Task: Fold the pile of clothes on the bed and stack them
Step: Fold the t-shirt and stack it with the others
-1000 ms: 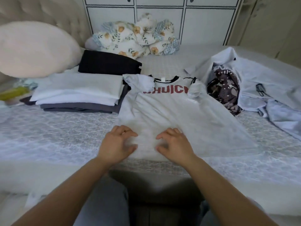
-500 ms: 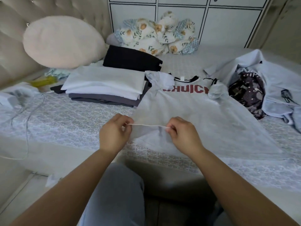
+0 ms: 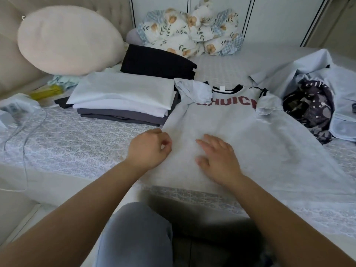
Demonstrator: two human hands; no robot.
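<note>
Both hands work the grey T-shirt [image 3: 240,135]: right hand [image 3: 217,158] lies flat on it, fingers spread; left hand [image 3: 150,149], curled, pinches its left edge. Smooth outward from the shirt's middle before folding.

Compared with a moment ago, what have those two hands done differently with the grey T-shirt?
Half a second ago both hands pinched the T-shirt's hem and held it lifted. Now the hem lies down again: the right hand rests with spread fingers on the cloth, and the left hand sits curled at its left edge, its grip unclear. The folded stack and the unfolded pile lie as before.
</note>
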